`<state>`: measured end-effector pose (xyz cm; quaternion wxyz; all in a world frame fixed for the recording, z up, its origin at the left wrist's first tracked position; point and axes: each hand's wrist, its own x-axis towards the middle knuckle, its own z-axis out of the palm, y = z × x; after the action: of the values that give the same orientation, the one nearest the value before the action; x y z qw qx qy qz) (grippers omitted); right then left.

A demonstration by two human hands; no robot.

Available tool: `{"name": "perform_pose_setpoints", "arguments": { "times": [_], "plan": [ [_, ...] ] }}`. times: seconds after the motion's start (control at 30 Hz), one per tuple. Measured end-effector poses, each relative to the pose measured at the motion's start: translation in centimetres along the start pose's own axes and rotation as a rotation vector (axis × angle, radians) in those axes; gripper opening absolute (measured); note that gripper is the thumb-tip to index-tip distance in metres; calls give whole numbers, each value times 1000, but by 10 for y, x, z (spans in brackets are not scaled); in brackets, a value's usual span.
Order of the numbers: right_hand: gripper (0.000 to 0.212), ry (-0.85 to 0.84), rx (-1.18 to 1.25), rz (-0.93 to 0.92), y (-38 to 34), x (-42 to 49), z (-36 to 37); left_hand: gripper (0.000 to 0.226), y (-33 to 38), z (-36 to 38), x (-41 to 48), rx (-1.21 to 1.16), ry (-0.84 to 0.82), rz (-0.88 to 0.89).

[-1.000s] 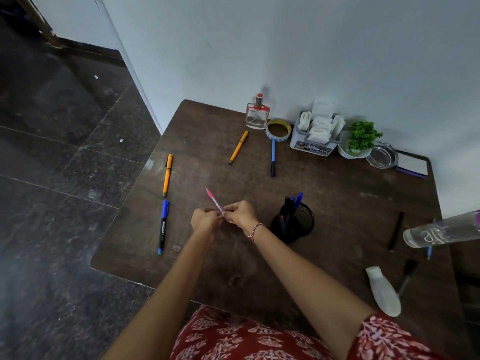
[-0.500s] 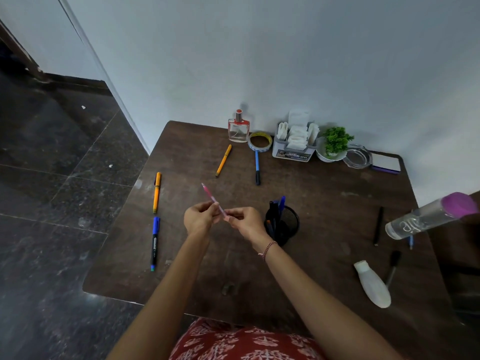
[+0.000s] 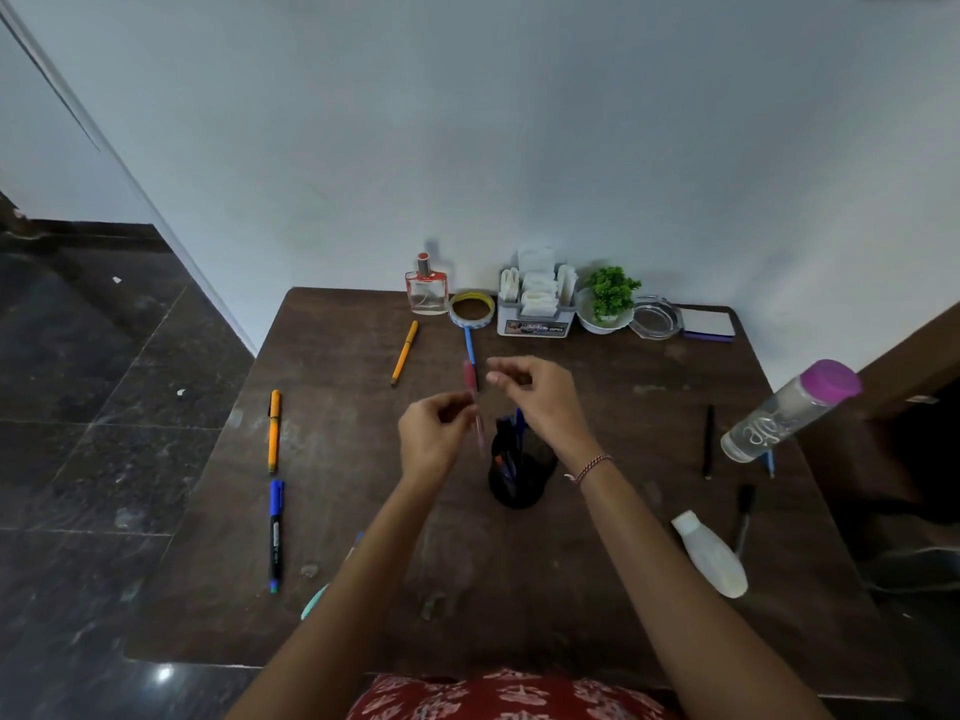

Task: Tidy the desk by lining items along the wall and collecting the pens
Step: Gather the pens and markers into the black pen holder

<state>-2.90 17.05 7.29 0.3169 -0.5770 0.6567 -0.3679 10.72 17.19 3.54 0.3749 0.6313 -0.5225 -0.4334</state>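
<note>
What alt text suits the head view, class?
A person's left hand pinches a pink pen near a black pen holder on a brown desk; the right hand hovers close by. Loose pens lie around; small items line the wall.

I see a slim pink pen (image 3: pixel 475 410), nearly upright (and blurred), pinched in the left hand (image 3: pixel 434 441) close to the black mesh pen cup (image 3: pixel 519 485), which stands mid-way across the desk (image 3: pixel 639 589) with blue pens in it. An orange pen (image 3: pixel 404 352) and a blue pen (image 3: pixel 470 345) lie loose near the back. An orange marker (image 3: pixel 274 431) and a blue-capped black marker (image 3: pixel 276 535) lie end to end at left, and a thin black pen (image 3: pixel 708 441) lies at right.
</note>
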Motion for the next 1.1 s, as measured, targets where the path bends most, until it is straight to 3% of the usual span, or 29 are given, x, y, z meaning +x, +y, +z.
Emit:
{"name": "perform_pose_setpoints", "arguments": {
  "times": [0.17, 0.57, 0.83, 1.1],
  "plan": [
    [23, 38, -64, -88, -8, 0, -16, 20, 11, 23, -8, 159, -72, 137],
    [15, 20, -312, -26, 14, -14, -39, 22, 19, 50, -13, 240, -110, 274],
    [31, -41, -403, -22, 36, -17, -29, 21, 1, 63, -10, 307, -149, 202],
    [29, -101, -397, -11, 58, -15, -14, 18, -12, 70, -6, 547, -188, 208]
  ]
}}
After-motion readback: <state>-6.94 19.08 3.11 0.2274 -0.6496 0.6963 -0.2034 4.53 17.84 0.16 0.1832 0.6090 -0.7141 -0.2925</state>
